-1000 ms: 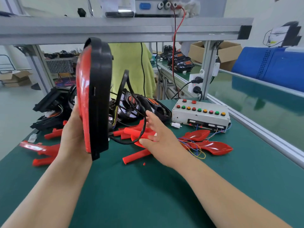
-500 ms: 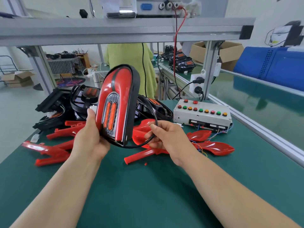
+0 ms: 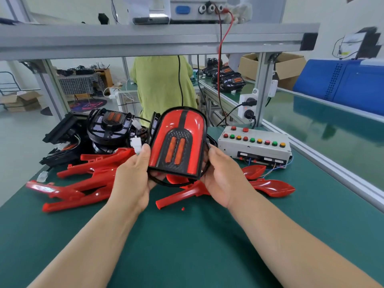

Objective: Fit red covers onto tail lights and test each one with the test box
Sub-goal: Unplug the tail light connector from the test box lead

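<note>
A tail light (image 3: 178,142) with its red cover on and two orange strips faces me, held upright above the green mat. My left hand (image 3: 133,179) grips its left edge, thumb beside a white connector (image 3: 137,144). My right hand (image 3: 221,177) grips its right edge together with the black cable (image 3: 172,185) looping under the light. The grey test box (image 3: 256,145), with a row of red, green and amber buttons, sits behind my right hand. Loose red covers (image 3: 87,181) lie on the mat to the left and under the light.
Bare black tail lights (image 3: 108,129) are heaped at the back left. More red pieces (image 3: 272,188) lie front right of the box. An aluminium rail (image 3: 332,169) borders the mat on the right. A person in a yellow-green top (image 3: 160,86) stands behind the bench, under a shelf (image 3: 145,40).
The tail light turned from edge-on to facing me and came down toward the middle. My right hand left the cable on the table and now grips the light's right edge.
</note>
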`<state>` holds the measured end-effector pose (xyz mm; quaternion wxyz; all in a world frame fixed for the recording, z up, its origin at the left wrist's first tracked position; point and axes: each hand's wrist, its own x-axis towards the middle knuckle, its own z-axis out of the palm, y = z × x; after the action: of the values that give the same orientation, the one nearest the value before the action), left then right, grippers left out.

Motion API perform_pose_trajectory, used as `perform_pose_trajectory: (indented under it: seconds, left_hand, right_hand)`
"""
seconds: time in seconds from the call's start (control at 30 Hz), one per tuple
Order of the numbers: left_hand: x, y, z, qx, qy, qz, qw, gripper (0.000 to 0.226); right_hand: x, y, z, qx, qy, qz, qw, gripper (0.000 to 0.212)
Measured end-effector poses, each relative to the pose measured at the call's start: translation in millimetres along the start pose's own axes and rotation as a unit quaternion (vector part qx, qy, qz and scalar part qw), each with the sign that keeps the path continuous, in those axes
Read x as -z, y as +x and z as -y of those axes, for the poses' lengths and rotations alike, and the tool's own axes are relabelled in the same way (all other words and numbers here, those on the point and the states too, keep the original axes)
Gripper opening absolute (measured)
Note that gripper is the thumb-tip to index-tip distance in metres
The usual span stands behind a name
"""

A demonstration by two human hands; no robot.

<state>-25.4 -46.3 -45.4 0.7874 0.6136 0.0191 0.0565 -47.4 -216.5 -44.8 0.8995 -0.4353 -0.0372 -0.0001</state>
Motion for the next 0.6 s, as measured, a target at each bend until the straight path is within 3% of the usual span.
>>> perform_pose_trajectory:
  seconds: [0.1,0.2,0.33,0.6]
  left_hand:
    - [-7.0,-7.2,4.9,-0.026,0.056,0.017,0.998,0.035]
    - [-9.0,-12.0,5.4,-0.052,0.105,0.043,0.992,0.038]
    - [-6.2,-18.6,-0.1,-0.082,0.18,0.068,0.978,0.061]
    - [-6.4,-21.8,-3.2,-0.063,0.091,0.12,0.987,0.039]
  right_hand:
    - [2.2,1.8,4.4,-0.013,0.046,-0.003,0.999,0.049]
    - [6.0,0.7,5.5,0.0,-0.004,-0.013,1.0,0.037]
    - [8.2,0.5,8.7,0.013,-0.049,-0.045,0.998,0.032]
    - [-7.0,-6.5,24.2,0.024,-0.033,-0.034,0.999,0.033]
